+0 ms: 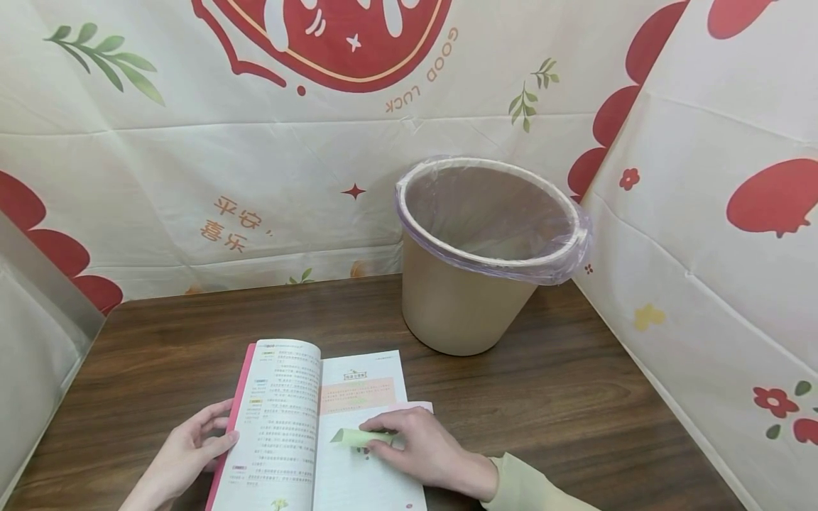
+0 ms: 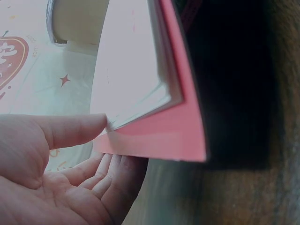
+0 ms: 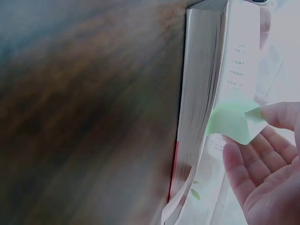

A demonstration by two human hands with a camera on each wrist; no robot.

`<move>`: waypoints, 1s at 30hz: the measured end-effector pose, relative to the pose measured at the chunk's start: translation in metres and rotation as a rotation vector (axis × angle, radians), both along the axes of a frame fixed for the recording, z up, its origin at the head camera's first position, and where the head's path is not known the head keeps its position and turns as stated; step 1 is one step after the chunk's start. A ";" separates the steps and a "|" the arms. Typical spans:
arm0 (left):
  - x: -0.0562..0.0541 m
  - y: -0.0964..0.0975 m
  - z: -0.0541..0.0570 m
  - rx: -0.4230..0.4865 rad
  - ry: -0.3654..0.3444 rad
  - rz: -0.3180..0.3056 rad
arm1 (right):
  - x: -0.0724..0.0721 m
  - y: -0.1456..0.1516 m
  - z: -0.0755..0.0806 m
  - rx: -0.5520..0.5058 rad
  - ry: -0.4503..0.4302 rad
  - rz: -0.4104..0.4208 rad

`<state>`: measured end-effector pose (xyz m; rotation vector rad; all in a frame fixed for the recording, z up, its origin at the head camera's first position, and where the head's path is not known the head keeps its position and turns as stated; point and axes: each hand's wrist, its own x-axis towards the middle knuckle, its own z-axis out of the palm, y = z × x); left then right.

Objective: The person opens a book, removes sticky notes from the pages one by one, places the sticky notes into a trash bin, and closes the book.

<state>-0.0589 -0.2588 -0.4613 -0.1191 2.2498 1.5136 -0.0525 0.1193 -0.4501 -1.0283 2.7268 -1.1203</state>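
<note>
An open book (image 1: 271,419) with printed pages and a pink cover lies on the table in the head view. My left hand (image 1: 185,451) grips its left edge, thumb on top and fingers beneath, and the left wrist view shows the pink cover (image 2: 159,143) between them. Over the right-hand page, my right hand (image 1: 431,451) pinches a light green slip of paper (image 1: 350,437). The slip (image 3: 229,123) looks curved in the right wrist view, with the thumb on its folded corner. Whether its far edge sticks to the page, I cannot tell.
A beige bin (image 1: 463,305) lined with a thin purple bag stands at the back right of the dark wooden table (image 1: 192,333). Printed white cloth (image 1: 307,184) hangs behind the table and along its sides.
</note>
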 end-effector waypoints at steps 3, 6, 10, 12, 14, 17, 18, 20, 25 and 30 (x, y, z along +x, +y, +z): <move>0.000 0.000 0.000 -0.007 -0.001 0.003 | -0.001 0.001 -0.001 -0.042 -0.010 -0.013; 0.000 0.001 0.001 -0.015 -0.003 0.006 | -0.001 0.002 -0.001 -0.114 -0.057 -0.030; 0.000 0.002 0.003 -0.019 -0.002 0.007 | -0.003 0.005 0.002 -0.211 -0.136 -0.064; 0.000 0.002 0.004 -0.018 -0.001 0.005 | -0.004 0.006 0.003 -0.237 -0.164 -0.086; 0.000 0.002 0.004 -0.018 -0.002 0.003 | -0.004 0.008 0.003 -0.251 -0.179 -0.102; 0.000 0.002 0.003 -0.021 0.000 0.002 | -0.004 0.011 0.003 -0.263 -0.194 -0.124; 0.000 0.002 0.003 -0.022 0.001 0.001 | -0.004 0.012 0.003 -0.267 -0.196 -0.131; 0.000 0.001 0.003 -0.022 0.004 0.000 | -0.004 0.014 0.004 -0.273 -0.200 -0.145; 0.000 0.001 0.003 -0.019 0.006 -0.002 | -0.003 0.018 0.006 -0.286 -0.184 -0.165; 0.000 0.002 0.003 -0.030 -0.004 0.006 | -0.003 0.023 0.010 -0.280 -0.119 -0.165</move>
